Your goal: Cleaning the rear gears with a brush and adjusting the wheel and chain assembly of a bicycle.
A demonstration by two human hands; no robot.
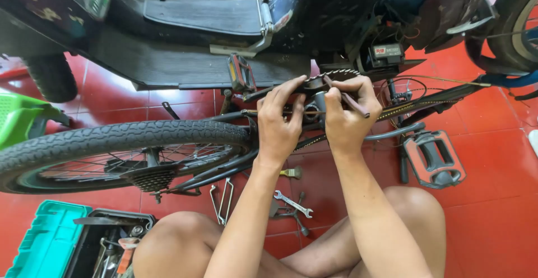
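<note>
Hands meet at the round, toothed metal chainring (330, 76) of the upside-down bike: the left hand (278, 127) has its fingers curled on the black crank beside it, and the right hand (347, 118) grips a thin dark rod-shaped tool (350, 100) just below the teeth. I think the tool could slip and the sharp teeth could scratch a finger. A silver flat metal wrench (292, 203) lies on the red floor well below the chainring.

Single head-worn view, looking steeply down and forward from a seated position over the person's knees. Close range to the bicycle (168, 143) lying on the red tiled floor (493, 211). No second view.
</note>
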